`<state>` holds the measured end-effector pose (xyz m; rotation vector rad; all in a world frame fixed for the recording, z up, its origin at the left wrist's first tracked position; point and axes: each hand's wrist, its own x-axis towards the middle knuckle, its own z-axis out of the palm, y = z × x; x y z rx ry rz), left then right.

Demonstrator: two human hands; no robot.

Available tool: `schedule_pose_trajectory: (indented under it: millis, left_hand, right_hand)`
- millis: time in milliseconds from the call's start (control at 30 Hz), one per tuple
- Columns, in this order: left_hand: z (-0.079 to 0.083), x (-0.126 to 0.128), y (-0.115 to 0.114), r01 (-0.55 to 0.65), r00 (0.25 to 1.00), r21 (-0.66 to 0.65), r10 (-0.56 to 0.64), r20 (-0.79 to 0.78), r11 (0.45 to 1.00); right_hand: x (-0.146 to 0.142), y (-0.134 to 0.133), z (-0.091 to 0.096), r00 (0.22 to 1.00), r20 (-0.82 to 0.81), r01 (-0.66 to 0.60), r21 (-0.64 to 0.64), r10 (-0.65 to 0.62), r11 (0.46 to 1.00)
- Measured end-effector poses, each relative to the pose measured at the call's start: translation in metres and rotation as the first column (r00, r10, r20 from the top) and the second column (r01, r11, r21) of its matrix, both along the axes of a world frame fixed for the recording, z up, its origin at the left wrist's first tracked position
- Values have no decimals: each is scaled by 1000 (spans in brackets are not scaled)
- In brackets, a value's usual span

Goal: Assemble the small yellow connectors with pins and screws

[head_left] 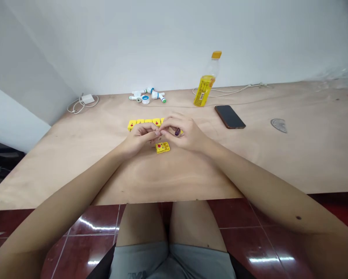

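Observation:
My left hand (139, 138) and my right hand (186, 132) meet just above the table, thumbs and fingertips pinched together. Whatever sits between the fingertips is too small and covered to name. A short dark purple and yellow piece (178, 131), perhaps a tool handle, shows inside the curl of my right hand. Below the fingertips lies a small yellow device (162, 147) with a red button, its right end showing an open recess. Behind my hands stands a row of several similar yellow boxes (148, 121), partly hidden by my fingers.
On the wooden table (168, 178), white fittings with blue and green rings (146, 95) lie at the back. A yellow-labelled bottle (205, 87) stands right of them, near a phone (230, 117) and a clear protractor (279, 125). A white charger (87, 99) with cable lies far left.

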<state>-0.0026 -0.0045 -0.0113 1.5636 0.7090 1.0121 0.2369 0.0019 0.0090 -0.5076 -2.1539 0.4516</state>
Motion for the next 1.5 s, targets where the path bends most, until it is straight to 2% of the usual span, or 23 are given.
schedule_pose_trajectory:
  millis: [233, 400, 533, 600, 733, 967, 1233, 1500]
  left_hand:
    - [2, -1, -3, 96, 995, -62, -94, 36, 993]
    - [5, -1, -4, 91, 995, -34, -92, -26, 995]
    - [7, -7, -2, 56, 975, 147, -22, -222, 988]
    - [7, -13, 0, 91, 935, 246, 2, -355, 965]
    - [6, -21, 3, 172, 878, 296, -10, -478, 940]
    - [0, -20, 4, 211, 864, 199, -88, -495, 957]
    - [-5, -15, 5, 96, 861, 291, 68, -505, 952]
    - [-5, -15, 7, 120, 872, 311, 49, -486, 943]
  right_hand:
    - [-2, -4, 2, 999, -50, -17, -82, 13, 996]
    - [-2, -6, 3, 998, -61, -38, -51, 34, 998]
    - [-1, -3, 0, 999, -37, -21, -65, 18, 998]
    - [0, 0, -2, 1000, -3, -30, -51, 30, 998]
    - [1, 6, -8, 992, 89, -84, -34, 87, 996]
    - [2, 8, -9, 977, 186, -97, -50, 104, 994]
    - [6, 11, -13, 950, 291, -99, -57, 111, 993]
    - [3, 12, -17, 949, 286, -127, -28, 130, 991]
